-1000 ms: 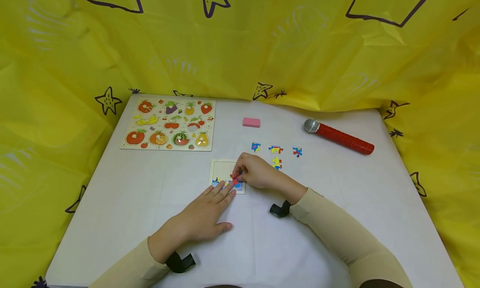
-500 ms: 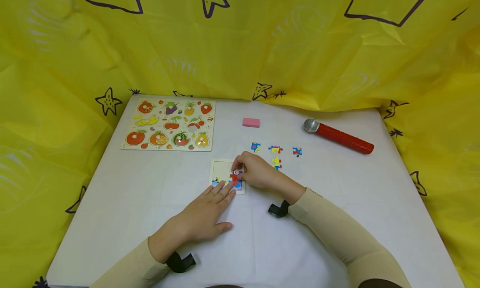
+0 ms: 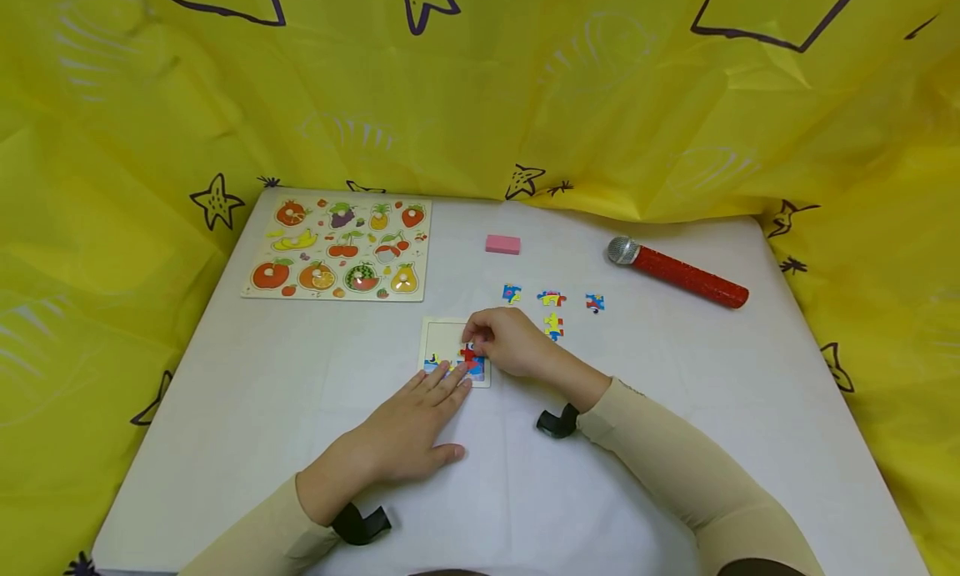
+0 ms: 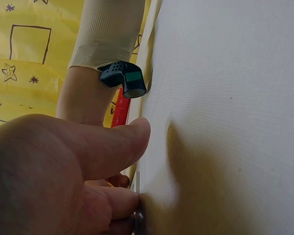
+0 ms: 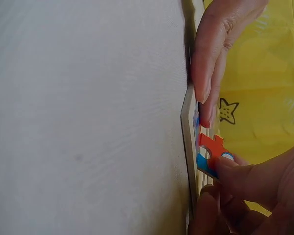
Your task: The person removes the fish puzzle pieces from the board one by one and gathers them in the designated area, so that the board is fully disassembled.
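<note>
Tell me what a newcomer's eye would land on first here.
Probably the bright yellow cloth with dark stars, behind and beside the white table. Next, perhaps, the red microphone at its back right and the fruit board at its back left. Near the middle, the right hand pinches a red-and-blue puzzle piece at the small tray.

The left hand point(image 3: 408, 426) and right hand point(image 3: 513, 343) are bare. A long beige left sleeve point(image 3: 262, 530) and right sleeve point(image 3: 675, 459) reach the wrists, the right one finely ribbed. A dark, bent left device point(image 3: 356, 530) and right device point(image 3: 555, 426) sit at the cuffs; the right carries small dots and a green rectangle.
</note>
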Motion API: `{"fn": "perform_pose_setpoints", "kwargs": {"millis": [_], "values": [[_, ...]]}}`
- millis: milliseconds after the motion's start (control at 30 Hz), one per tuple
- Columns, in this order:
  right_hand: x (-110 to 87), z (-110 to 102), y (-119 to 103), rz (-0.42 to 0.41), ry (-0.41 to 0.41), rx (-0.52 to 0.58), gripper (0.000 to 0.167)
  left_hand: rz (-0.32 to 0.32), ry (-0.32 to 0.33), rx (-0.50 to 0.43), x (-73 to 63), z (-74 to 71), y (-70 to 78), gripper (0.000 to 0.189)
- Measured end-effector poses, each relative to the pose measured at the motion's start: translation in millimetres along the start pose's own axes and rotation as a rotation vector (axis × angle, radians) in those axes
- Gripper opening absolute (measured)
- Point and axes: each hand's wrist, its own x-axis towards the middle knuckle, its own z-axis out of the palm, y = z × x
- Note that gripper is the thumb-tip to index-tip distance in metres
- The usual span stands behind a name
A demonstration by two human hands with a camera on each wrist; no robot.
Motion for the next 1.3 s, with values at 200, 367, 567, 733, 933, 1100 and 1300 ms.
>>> {"fn": "perform_pose_setpoints", "kwargs": {"millis": [200,367,567,733,933,1100,1300], "values": [[-0.6,0,0,0.026,0.026,0.055,0.019,-0.006,-0.001,-0.003,0.3,0.1,0.2,0.087],[-2.6,-3,1,0.108,0.039,0.199,0.017,-0.007,0.003,-0.002,0.4,0.6,0.1,0.087],[-10.5,-20,10,0.167,0.044,0.285,0.016,-0.015,0.000,0.002,0.8,1.1,0.2,0.088],[-25.1,-40,32,0.216,0.072,0.277,0.011,-0.025,-0.009,0.004,0.8,1.7,0.1,0.089],[-49.4,-68,61,0.289,0.093,0.231,0.009,-0.025,-0.009,-0.002,0.0,0.5,0.8,0.088],[-68.2,-88,84,0.336,0.100,0.178,0.011,-0.025,-0.014,-0.013,-0.9,-1.0,1.6,0.088],[-79.4,-105,102,0.382,0.093,0.158,0.011,-0.023,-0.014,-0.015,-1.8,-1.2,0.8,0.089]]}}
